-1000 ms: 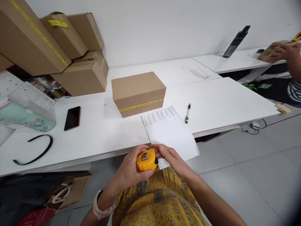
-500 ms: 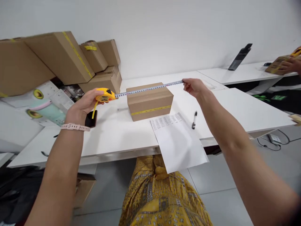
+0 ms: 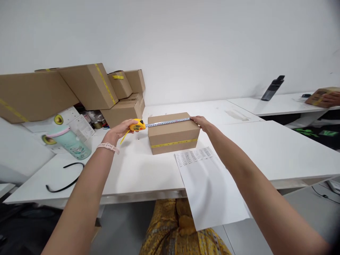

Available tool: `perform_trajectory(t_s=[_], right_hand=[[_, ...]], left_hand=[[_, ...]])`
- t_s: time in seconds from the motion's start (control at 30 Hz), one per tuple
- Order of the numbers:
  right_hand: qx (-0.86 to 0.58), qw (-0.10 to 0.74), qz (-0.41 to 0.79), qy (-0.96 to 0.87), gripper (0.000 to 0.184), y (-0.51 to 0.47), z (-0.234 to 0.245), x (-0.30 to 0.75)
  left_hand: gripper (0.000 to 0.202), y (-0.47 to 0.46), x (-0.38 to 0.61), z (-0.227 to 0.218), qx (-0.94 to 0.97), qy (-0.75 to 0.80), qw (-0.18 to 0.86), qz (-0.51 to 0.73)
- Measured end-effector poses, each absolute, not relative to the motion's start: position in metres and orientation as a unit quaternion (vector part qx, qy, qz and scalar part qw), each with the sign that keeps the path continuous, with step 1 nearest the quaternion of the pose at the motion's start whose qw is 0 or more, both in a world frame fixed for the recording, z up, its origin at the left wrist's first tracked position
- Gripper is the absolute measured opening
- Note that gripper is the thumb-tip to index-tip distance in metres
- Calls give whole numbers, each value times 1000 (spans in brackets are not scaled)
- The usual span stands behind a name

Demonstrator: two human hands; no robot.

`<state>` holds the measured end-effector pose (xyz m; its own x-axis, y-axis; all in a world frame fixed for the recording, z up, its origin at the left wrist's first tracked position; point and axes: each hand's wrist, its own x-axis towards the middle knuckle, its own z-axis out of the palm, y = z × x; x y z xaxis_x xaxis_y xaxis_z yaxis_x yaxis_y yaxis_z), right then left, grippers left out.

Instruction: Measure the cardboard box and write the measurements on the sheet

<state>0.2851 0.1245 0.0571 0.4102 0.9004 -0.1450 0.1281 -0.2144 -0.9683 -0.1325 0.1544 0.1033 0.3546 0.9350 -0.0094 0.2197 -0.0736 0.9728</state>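
Observation:
My left hand is closed around the yellow case of a tape measure, just left of a cardboard box. The blade stretches from the case across the top of this box. At the box's right end my right hand pinches the blade's tip against the top edge. Yellow tape runs along the box's front side. A printed sheet of paper lies in front of the box and hangs over the table's front edge.
Several cardboard boxes are stacked at the back left. A mint-green tumbler and a black headband are on the left of the white table. A dark bottle stands at the right, near another person's hand on a box.
Both hands have come down and closer together, with a shorter stretch of blade between them. The blade now rests along the box top. My view has tilted up.

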Motion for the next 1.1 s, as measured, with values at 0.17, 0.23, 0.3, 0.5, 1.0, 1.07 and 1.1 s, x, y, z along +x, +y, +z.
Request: perform_trajectory(t_s=[0.17,0.23,0.3,0.5,1.0,1.07,1.1], right_hand=[[-671,458,428,-396,37,117,49,279],[-677,451,428,-393,39,115,49,279],[-686,445,424,-390,37,113,51,278],[-704,442,403,-384,30,113,57,274],[-711,447,384,-384,26,116,54,276],[-712,449,381,-383,26,117,54,275],[-712,449,381,-383,27,117,54,275]], left_hand=[[48,158,-122,104,641,448,536,318],[49,156,-123,104,639,448,541,313],[51,155,-124,104,639,447,544,310],[56,155,-127,99,640,439,551,306],[56,170,-128,99,635,462,527,324],[54,171,-128,99,636,464,526,322],[54,171,-128,99,637,464,525,320]])
